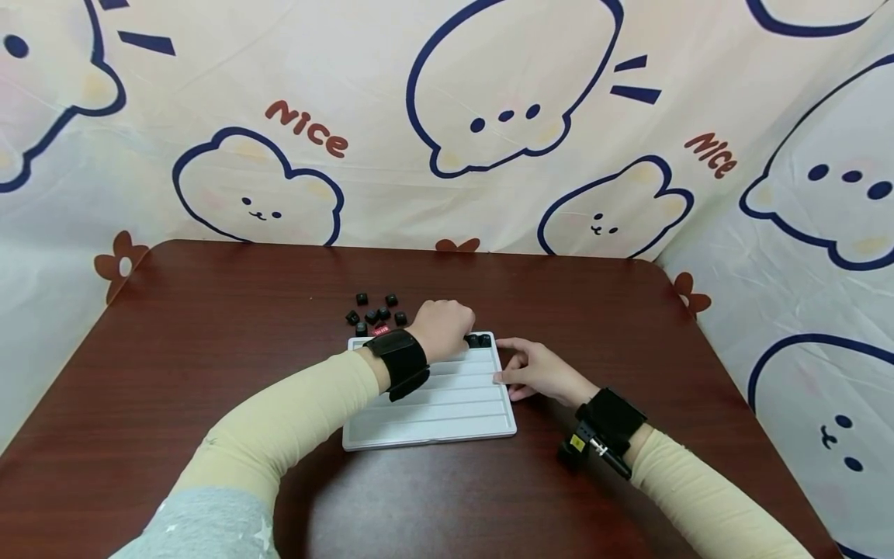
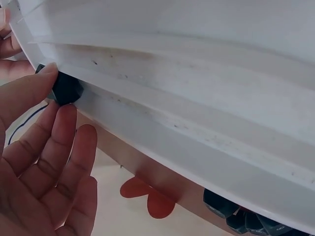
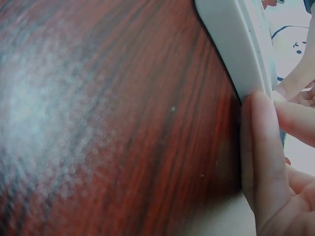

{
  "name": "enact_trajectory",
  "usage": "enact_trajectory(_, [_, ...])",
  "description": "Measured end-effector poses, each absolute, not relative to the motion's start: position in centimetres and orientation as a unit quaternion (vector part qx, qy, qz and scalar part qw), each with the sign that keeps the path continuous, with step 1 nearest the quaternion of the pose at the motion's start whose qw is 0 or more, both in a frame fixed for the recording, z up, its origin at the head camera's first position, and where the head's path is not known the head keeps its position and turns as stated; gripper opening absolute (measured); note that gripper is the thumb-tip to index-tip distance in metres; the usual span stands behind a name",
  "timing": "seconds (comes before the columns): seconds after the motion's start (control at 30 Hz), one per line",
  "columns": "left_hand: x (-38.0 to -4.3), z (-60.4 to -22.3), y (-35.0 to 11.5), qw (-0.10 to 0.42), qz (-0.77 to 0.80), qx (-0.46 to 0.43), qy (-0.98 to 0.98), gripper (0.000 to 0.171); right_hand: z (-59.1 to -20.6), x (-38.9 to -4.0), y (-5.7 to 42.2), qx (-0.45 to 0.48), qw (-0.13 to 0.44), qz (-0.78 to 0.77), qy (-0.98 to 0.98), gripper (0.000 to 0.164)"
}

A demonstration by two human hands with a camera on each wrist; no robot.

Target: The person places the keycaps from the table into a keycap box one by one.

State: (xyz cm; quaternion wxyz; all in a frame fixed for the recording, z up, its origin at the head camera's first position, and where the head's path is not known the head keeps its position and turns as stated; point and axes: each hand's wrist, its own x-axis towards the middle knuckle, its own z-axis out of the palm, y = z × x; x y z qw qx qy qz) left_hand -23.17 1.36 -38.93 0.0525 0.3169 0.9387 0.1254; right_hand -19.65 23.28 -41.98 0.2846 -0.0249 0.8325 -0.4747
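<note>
A white tray (image 1: 433,411) with long ridged rows lies on the table. My left hand (image 1: 441,330) reaches over its far edge. In the left wrist view, its thumb and fingers pinch a black keycap (image 2: 68,89) at the end of the tray's far row. Dark keycaps (image 1: 479,340) show beside that hand in the far right corner; the hand partly hides them. My right hand (image 1: 538,371) holds the tray's right edge, the index finger stretched toward the far corner. In the right wrist view, its fingers (image 3: 266,157) press against the tray's side wall (image 3: 231,44).
Several loose black keycaps (image 1: 372,317) lie just beyond the tray's far left corner, with a red keycap (image 1: 380,330) among them. The brown table (image 1: 230,310) ends at a patterned cloth backdrop (image 1: 377,194) behind and on the right.
</note>
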Motion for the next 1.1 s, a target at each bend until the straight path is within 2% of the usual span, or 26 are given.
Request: enact_trajectory(1.1, [-23.2,-39.05,0.92,0.08,0.154,0.297,0.939,0.008,-41.86,-19.5,23.11,-0.031,0.283,-0.471,0.835,0.071])
